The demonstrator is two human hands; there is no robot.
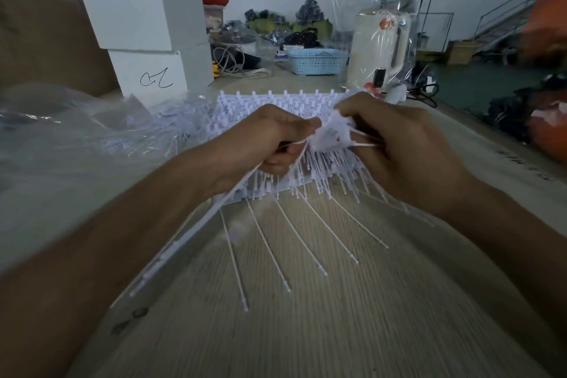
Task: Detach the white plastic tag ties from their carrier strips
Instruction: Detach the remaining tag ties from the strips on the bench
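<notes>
While both curl round the work, left hand (273,138) grips loose ties (196,242), right hand (399,144) a strip (333,135) above the bench (337,316). Far from done, judging by the stack of strips (276,107) beneath.

Two bare forearms, no sleeves, watch or rings visible; left hand (276,144) and right hand (399,144) ungloved.

I see white tag ties (302,144) bunched at frame centre, blurred | thin tails fan toward lower centre, tips splayed | stacked carrier strips (276,104) lie flat behind, upper centre, on wooden table (337,316)
</notes>
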